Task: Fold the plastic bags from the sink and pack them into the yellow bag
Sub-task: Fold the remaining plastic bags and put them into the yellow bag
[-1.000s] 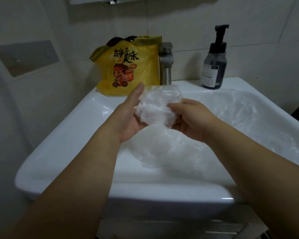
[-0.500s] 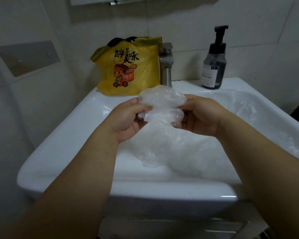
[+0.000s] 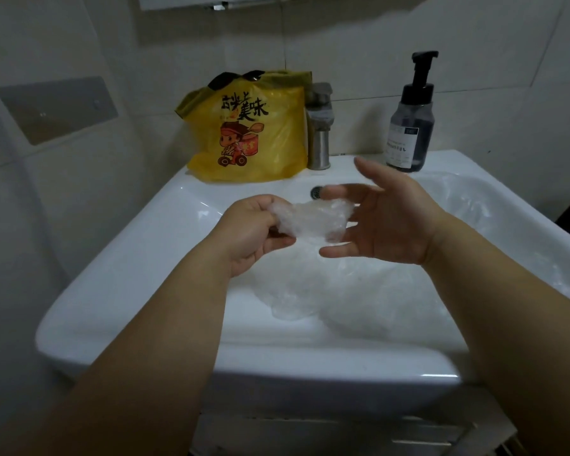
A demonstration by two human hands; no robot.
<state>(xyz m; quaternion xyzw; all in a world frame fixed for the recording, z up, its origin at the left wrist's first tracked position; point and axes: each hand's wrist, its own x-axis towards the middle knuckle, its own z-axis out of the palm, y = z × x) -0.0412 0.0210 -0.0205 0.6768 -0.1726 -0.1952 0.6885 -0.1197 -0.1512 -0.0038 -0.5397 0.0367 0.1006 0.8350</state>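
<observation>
Over the sink (image 3: 145, 258), the right hand (image 3: 385, 222) just let go, fingers apart; the left hand (image 3: 250, 232) pinches the folded plastic bag (image 3: 313, 218), ready for the yellow bag (image 3: 250, 133) at eleven o'clock.

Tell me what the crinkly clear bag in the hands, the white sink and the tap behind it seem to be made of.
Clear bag: thin, soft plastic film, translucent and slightly glossy; it crumples into fine wrinkles.
Sink: probably glazed ceramic; it is smooth and white, with bright highlights along the rim.
Tap: metal, apparently brushed steel, with a dull grey sheen rather than a mirror shine.
</observation>
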